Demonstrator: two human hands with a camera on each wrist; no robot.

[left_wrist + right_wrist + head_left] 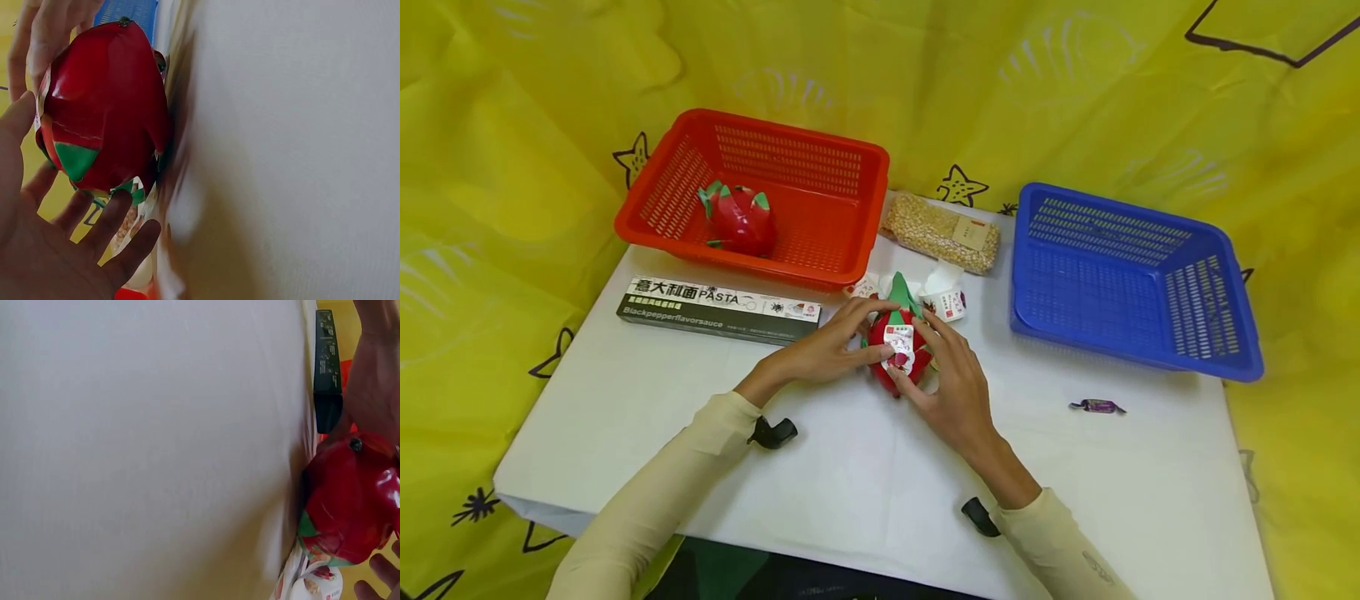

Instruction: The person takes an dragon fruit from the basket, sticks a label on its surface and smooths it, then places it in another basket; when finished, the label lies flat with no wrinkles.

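Note:
A shiny red dragon fruit point(882, 383) with green leaf tips lies on the white table between both hands. On its upper side sits a white printed label point(898, 337). The left hand point(837, 342) lies along its left side, thumb on the label, the other fingers spread and fairly straight in the left wrist view. From the right, the right hand point(953, 385) touches the fruit, its thumb at the label's lower edge and its forefinger near the leafy top. White pieces with printed pictures point(946, 293) lie just behind the fruit.
A red basket point(868, 212) at the back left holds another dragon fruit point(741, 221). In front of it lies a pasta box point(718, 310). A bag of yellowish grains point(936, 232) lies between it and a blue basket point(1138, 350). A purple wrapped candy point(1097, 406) lies at the right.

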